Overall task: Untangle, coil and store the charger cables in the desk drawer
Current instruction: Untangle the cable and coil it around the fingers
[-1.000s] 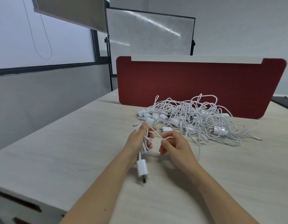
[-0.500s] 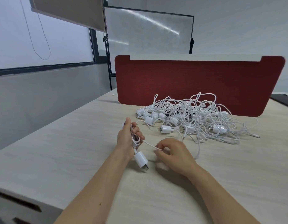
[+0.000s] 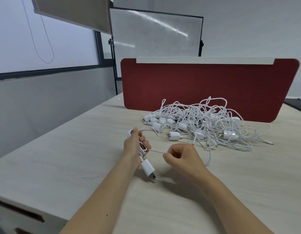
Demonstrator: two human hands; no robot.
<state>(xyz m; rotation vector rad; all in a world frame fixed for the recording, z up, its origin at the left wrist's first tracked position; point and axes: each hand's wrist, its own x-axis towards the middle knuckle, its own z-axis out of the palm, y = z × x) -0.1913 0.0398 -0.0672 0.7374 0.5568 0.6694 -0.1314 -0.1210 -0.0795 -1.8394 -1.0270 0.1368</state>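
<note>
A white charger cable (image 3: 156,151) runs nearly straight between a person's two hands, caught mid-coil at a pale desk. The left hand (image 3: 133,146) is clenched around a bundle of loops (image 3: 129,132) of slim, round, smooth plastic cord. The cable's boxy white adapter (image 3: 147,167) hangs prongs-down from the bottom of that fist; whether it touches the desk cannot be told. The right hand (image 3: 181,157), just beside the left, pinches the free run between thumb and curled fingers. Past that hand the cord sags in a long curve and climbs toward the heap.

To judge by that slack, the coil is only partly made. The next move calls for the right hand to carry the strand round the left-hand bundle for another turn. It would need to feed slack evenly so that no kink forms and the tail does not snag its neighbours. Storage is not yet reached.

Beyond both hands lies the main tangle (image 3: 202,122), a low, springy nest of thin white leads and small cube-shaped plugs. One plug (image 3: 174,135) lies at its near edge. The desk (image 3: 78,157) is matt, light wood-grain laminate. Behind the heap stands a red fabric-faced divider (image 3: 205,86) with rounded corners and a white cap. Below and left of the left forearm, dark-slotted drawer fronts (image 3: 19,215) appear closed.
</note>
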